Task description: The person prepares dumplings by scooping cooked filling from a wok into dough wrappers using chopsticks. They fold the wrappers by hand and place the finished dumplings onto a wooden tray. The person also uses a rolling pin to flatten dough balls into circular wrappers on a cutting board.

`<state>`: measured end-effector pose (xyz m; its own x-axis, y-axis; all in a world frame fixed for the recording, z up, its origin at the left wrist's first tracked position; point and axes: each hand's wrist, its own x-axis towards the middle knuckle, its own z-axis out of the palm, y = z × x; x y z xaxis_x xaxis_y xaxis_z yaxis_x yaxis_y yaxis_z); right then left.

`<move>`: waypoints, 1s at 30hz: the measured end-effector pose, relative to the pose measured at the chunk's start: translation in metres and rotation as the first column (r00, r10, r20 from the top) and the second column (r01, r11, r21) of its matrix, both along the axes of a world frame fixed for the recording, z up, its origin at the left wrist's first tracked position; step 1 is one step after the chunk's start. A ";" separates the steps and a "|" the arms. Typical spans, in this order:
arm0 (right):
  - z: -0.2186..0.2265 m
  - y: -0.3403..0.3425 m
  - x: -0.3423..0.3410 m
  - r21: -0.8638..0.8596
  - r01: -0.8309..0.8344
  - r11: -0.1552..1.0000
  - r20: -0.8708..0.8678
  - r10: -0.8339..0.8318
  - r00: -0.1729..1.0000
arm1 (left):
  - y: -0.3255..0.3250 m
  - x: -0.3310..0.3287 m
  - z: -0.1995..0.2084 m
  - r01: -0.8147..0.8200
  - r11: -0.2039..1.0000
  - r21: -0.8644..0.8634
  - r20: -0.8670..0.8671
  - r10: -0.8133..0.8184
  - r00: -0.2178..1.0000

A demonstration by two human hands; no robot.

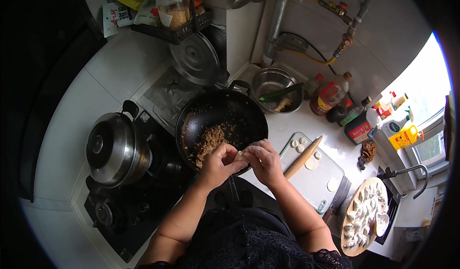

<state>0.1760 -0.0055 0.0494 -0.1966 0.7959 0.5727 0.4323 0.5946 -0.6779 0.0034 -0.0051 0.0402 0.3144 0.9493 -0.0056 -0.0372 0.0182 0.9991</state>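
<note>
Over the near edge of a black wok (247, 113), both my hands pinch a small pale dumpling (239, 157), mostly covered by the fingers. My left hand (219, 167) has its thumb and fingers closed on one side of it. On the other side, the flour-dusted fingers of my right hand (263, 161) press together. Brown crumbly filling (213, 141) lies in the wok beneath. To the right, a white cutting board (306, 190) carries a wooden rolling pin (304, 157), several small dough pieces (300, 148) and flat dough wrappers (332, 184).
At far right, a round wooden board (347, 230) bears floured dumplings (366, 204) near a faucet (407, 171). A lidded steel pot (115, 149) stands left on the stove (127, 216). Behind the wok are a metal bowl (273, 75) holding a cucumber (280, 92), and several bottles (330, 94).
</note>
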 end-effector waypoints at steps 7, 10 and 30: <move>0.000 -0.002 0.001 -0.014 -0.004 1.000 -0.030 0.003 1.000 | -0.001 0.002 0.010 -0.019 0.995 0.101 -0.120 0.031 0.992; 0.001 -0.001 0.003 -0.001 -0.001 1.000 -0.006 0.001 1.000 | -0.001 0.003 0.009 -0.026 0.994 0.103 -0.128 0.039 0.991; 0.000 -0.001 0.006 0.007 -0.019 1.000 0.052 0.019 0.998 | -0.004 0.013 0.011 -0.040 0.998 0.054 -0.153 0.048 0.987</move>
<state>0.1823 -0.0065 0.0496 -0.2415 0.7874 0.5671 0.4552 0.6081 -0.6504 0.0159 -0.0091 0.0512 0.2711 0.9625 -0.0028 0.1181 -0.0304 0.9925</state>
